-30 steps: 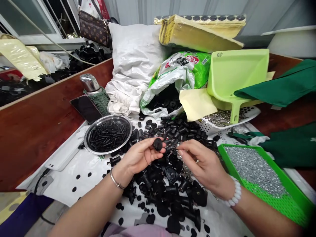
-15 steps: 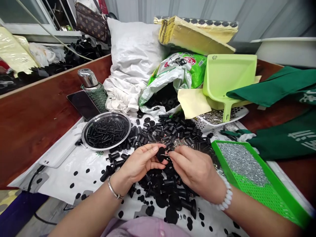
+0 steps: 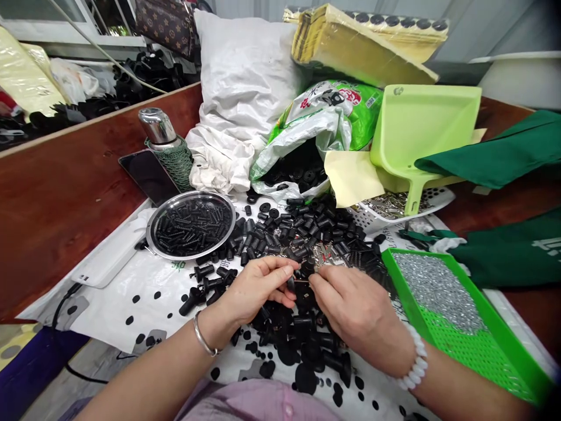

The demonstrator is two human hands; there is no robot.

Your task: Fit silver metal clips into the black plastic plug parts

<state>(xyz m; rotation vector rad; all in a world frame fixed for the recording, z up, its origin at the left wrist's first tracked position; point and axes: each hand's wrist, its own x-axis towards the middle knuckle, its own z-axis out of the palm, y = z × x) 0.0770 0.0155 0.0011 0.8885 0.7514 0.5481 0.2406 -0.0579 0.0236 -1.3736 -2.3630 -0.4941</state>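
Observation:
Between the thumb and fingers of my left hand (image 3: 258, 286) is a small round black disc (image 3: 290, 284), seen nearly edge-on. A thin metal pin (image 3: 301, 282) runs from the disc to the fingertips of my right hand (image 3: 355, 310), which are pinched on its far end. Both hands are above a pile of black plastic parts. Short black cylinders (image 3: 302, 225) lie just beyond them, with small metal pieces (image 3: 326, 254) among these. Nearer my body are larger black flanged parts (image 3: 337, 362), some lying on their sides.
A round steel tray (image 3: 153, 248) of black ribbed pieces stands left. On the right is a green tray (image 3: 504, 351) of small silvery parts. Behind are an open bag (image 3: 363, 111) of black parts, a light-green dustpan (image 3: 425, 123), a white basket (image 3: 363, 219), a flask (image 3: 169, 146) and a phone (image 3: 146, 175).
The disc in my left hand has turned from facing me obliquely to nearly edge-on. My right hand has shifted slightly right, still on the pin. The whole view has moved a little.

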